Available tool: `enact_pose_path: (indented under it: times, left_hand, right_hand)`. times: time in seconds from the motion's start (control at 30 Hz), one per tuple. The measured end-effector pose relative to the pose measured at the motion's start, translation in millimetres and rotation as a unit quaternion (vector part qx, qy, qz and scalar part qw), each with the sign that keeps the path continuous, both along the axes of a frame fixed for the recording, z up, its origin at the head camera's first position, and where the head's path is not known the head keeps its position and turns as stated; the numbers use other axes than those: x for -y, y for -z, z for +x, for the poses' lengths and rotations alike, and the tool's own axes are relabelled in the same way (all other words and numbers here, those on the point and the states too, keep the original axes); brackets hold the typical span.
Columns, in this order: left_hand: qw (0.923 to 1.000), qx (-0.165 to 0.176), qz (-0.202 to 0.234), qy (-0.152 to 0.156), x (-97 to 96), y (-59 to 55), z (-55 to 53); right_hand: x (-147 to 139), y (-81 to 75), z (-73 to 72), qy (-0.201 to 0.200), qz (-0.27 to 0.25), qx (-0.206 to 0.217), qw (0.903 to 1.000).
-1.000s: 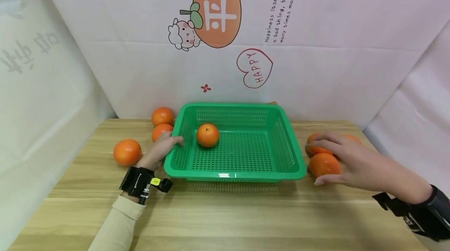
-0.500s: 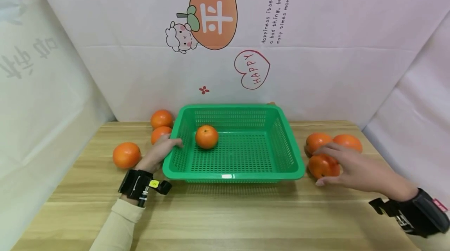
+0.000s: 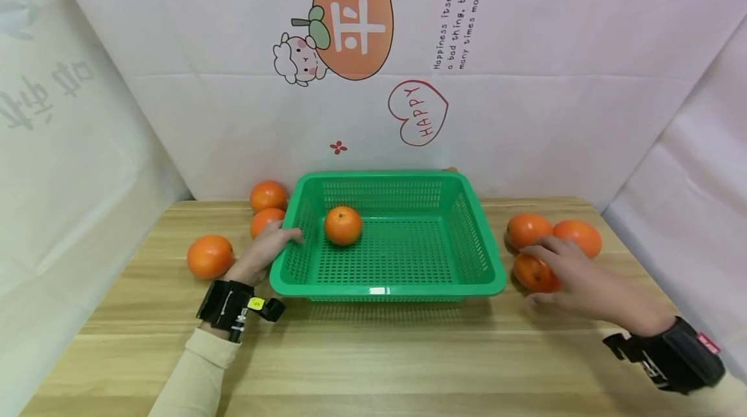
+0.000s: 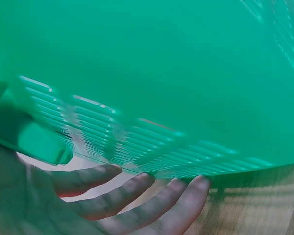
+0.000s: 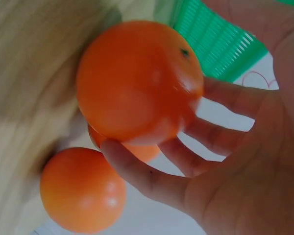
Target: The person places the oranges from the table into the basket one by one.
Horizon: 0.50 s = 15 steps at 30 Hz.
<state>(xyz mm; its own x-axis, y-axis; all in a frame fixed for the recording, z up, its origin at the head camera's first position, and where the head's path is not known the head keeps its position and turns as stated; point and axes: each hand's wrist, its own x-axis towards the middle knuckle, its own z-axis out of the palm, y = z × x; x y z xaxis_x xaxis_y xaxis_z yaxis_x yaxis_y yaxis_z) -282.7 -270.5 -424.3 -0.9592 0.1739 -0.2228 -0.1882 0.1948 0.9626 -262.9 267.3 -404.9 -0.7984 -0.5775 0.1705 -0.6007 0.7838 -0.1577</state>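
A green plastic basket (image 3: 388,290) stands mid-table with one orange (image 3: 343,226) inside, toward its left. My left hand (image 3: 270,248) grips the basket's left rim, the thumb over the edge and the fingers against the outer wall. At the right, my right hand (image 3: 578,281) reaches around an orange (image 5: 137,83) on the table. Its fingers touch the fruit's far side and lower side, while in the right wrist view the thumb stands apart from it. Two more oranges, one at the back (image 3: 528,231) and one to the right (image 3: 578,238), lie close by.
Left of the basket are an orange (image 3: 210,257) near my left wrist and two others, a rear one (image 3: 268,197) and a partly hidden one (image 3: 268,222). A printed white cloth (image 3: 525,131) hangs behind the wooden table (image 3: 373,358). A sliver of orange (image 3: 450,169) shows behind the basket.
My right hand has come in slightly around the nearest right-hand orange, which has turned so its dark end spot shows. The left hand and basket have stayed put.
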Motion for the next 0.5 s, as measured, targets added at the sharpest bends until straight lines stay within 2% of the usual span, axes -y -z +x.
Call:
enact_pose_path:
  times: [0.1,0.23,0.33,0.5]
  left_hand:
    - [1.0,-0.001,0.002,0.001,-0.2,0.5,-0.1]
    - [1.0,-0.001,0.003,0.003,-0.4,1.0,-0.5]
    - [1.0,-0.001,0.002,0.002,-0.6,0.5,-1.2]
    - [1.0,0.0,0.002,-0.004,-0.9,-0.4,-0.8]
  right_hand:
    - [2,4.8,1.6,0.018,0.009,0.019,0.9996]
    - [6,13.4,4.0,0.022,0.026,0.041,0.9986]
    - [9,19.4,4.4,0.016,0.026,0.031,0.9991]
    - [12,21.1,2.4,0.033,0.028,0.024,0.9988]
